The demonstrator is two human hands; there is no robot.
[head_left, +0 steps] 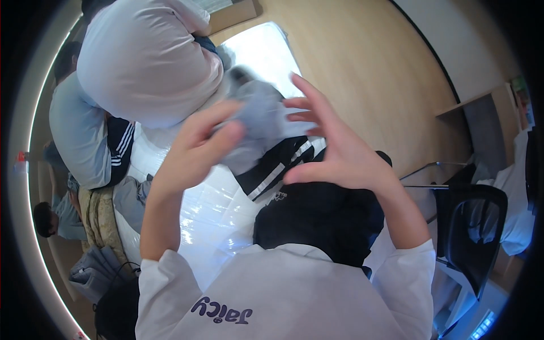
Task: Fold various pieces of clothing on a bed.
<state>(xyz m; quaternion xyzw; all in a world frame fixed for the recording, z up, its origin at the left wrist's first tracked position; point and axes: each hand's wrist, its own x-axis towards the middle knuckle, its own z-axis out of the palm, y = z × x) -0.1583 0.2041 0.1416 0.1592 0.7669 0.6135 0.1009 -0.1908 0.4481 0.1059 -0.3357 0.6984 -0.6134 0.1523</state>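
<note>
Blurred grey cloth (261,112) lies beyond and between my hands, perhaps a garment. My left hand (193,146) overlaps its left edge, with thumb and fingers apart. Blur hides whether they grip the cloth. My right hand (340,146) holds nothing, its fingers spread and thumb apart, to the right of the cloth. Below the hands is black fabric with white stripes (265,174), on or beside my lap. My black-clad leg (318,221) shows beneath the right hand.
I am by a mattress in shiny clear plastic (204,216). A person in a pale shirt (148,63) is close ahead on the left, with others beyond. A white padded item (265,51) lies ahead. To the right stands a black mesh chair (476,229). Grey fabric (129,197) lies left.
</note>
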